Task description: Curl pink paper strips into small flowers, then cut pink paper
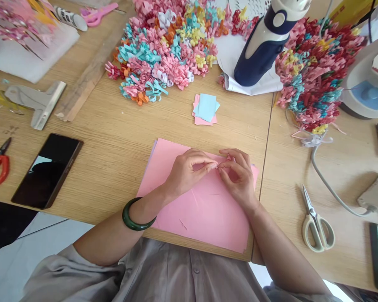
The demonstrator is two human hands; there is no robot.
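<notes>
On my feed, the pink rectangular paper sheets (208, 214) lie at the near edge of the light wooden table (113, 159). Beyond them I've got the small blue-and-pink stack of square paper (207, 108). Farther still, the multicoloured heap of curled paper flowers (173, 50) sits left of the navy-and-white bottle (258, 50). Black rectangular phone (47, 172), left; cream-handled metal scissors (316, 228), right of the sheets.

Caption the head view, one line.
Two bare hands pinch a small pink piece above pink sheets, curled paper flowers piled beyond.
</notes>
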